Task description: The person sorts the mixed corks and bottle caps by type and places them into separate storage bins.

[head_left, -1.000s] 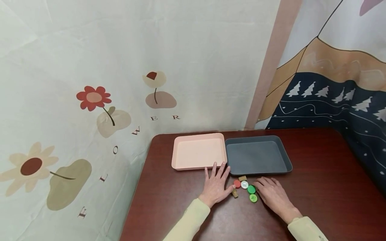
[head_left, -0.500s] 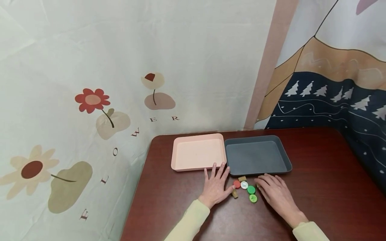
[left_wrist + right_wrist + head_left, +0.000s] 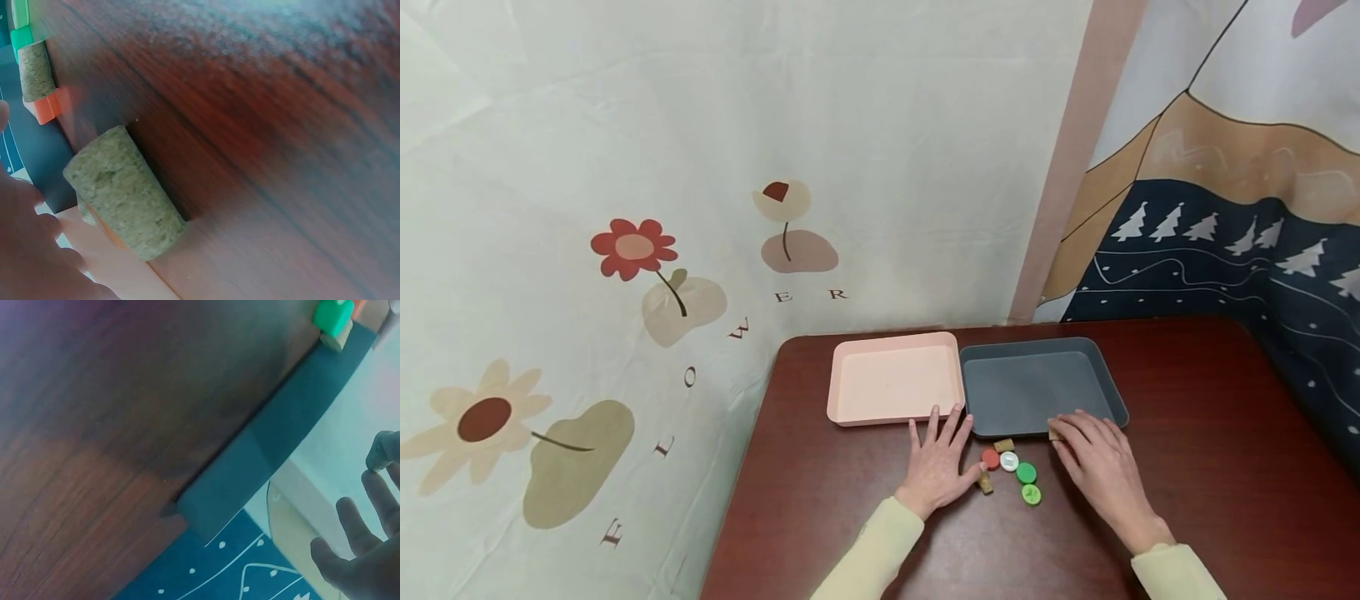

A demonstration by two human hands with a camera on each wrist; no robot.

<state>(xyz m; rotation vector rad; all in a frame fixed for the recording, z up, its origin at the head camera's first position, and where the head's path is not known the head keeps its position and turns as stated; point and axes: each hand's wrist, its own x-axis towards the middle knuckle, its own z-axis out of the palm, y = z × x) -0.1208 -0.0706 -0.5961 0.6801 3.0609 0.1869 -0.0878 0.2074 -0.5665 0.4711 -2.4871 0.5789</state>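
Note:
My right hand (image 3: 1097, 475) pinches a small cork (image 3: 1054, 432) between thumb and fingers, over the front edge of the dark grey tray (image 3: 1041, 387). The left hand (image 3: 934, 468) lies with fingers spread, its fingertips at the front edge of the pink tray (image 3: 895, 379). Close to its thumb is another cork (image 3: 986, 484), large in the left wrist view. Between the hands are a red bottle cap (image 3: 990, 459), a white cap (image 3: 1009, 461), a green cap (image 3: 1026, 473) and a light green cap (image 3: 1032, 495). A third cork (image 3: 1003, 446) lies just behind the red and white caps.
Both trays stand side by side toward the back of the dark red wooden table (image 3: 805, 492). Behind it hangs a pale cloth (image 3: 910, 167) printed with flowers, and at the right a dark blue cloth (image 3: 1210, 267) with white trees.
My right hand has picked up a cork from near the green cap and carried it right and forward to the dark tray's front edge. The left hand has stayed in place.

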